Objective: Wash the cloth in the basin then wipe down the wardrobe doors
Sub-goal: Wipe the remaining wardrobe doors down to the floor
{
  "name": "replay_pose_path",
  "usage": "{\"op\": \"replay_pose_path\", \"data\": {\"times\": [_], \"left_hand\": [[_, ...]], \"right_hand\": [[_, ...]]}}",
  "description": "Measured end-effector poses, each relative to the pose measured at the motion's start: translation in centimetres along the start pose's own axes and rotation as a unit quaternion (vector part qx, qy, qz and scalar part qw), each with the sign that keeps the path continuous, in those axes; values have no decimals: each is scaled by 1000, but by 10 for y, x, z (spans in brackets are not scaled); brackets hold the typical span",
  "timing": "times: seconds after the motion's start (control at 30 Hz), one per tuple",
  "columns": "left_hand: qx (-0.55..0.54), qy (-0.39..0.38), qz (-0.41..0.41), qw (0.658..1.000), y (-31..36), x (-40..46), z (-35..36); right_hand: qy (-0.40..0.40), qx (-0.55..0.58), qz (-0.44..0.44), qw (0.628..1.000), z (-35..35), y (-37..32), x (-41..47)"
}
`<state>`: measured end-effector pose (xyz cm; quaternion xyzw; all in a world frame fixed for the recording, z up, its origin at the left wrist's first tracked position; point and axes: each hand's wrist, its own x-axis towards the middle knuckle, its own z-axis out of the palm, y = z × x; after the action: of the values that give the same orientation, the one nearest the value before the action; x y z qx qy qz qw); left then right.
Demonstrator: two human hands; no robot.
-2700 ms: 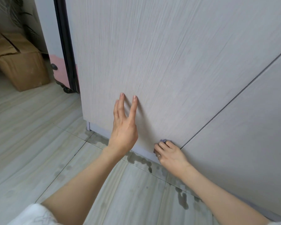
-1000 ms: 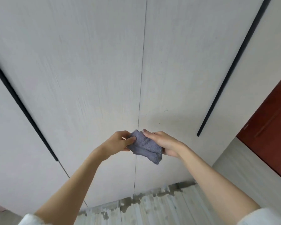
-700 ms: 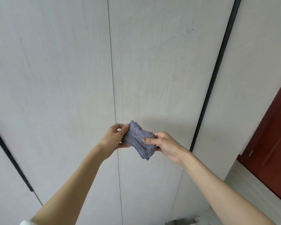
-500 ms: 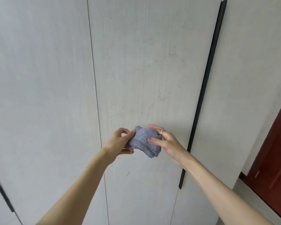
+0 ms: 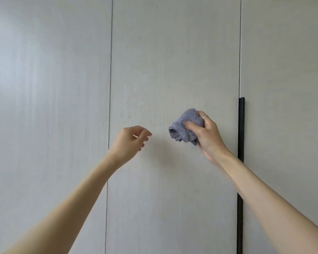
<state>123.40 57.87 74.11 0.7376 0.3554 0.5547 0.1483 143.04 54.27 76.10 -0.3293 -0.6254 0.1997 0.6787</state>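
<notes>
A bunched grey-blue cloth (image 5: 184, 127) is held up in front of the middle wardrobe door (image 5: 173, 52). My right hand (image 5: 207, 132) grips it, thumb over the front and a ring on one finger. My left hand (image 5: 130, 142) hangs in the air to the left of the cloth, a short gap away, its fingers loosely curled and holding nothing. The pale wood-grain doors fill the whole view. I cannot tell whether the cloth touches the door.
A thin seam (image 5: 110, 88) splits the left door (image 5: 44, 107) from the middle one. A long black vertical handle (image 5: 241, 143) runs down the middle door's right edge, close to my right wrist. Another door (image 5: 286, 88) lies beyond it.
My left hand has let go of the cloth and drawn away to the left. The right hand now holds it alone, further right. The view has risen from the door's foot to its upper part.
</notes>
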Motion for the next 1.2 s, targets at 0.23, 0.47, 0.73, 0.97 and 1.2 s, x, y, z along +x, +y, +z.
{"op": "replay_pose_path", "data": {"times": [0.23, 0.47, 0.73, 0.97, 1.2], "left_hand": [[340, 237, 204, 887, 35, 105, -84], [489, 182, 117, 845, 49, 167, -136], [547, 170, 102, 813, 40, 188, -149], [554, 159, 112, 809, 41, 191, -151], [560, 178, 124, 800, 38, 191, -151]], "right_hand": [[103, -261, -211, 936, 19, -85, 122], [219, -475, -507, 685, 65, -132, 207], [280, -553, -522, 586, 116, -185, 278], [296, -496, -359, 733, 159, -196, 305], [42, -532, -466, 706, 176, -181, 287]]}}
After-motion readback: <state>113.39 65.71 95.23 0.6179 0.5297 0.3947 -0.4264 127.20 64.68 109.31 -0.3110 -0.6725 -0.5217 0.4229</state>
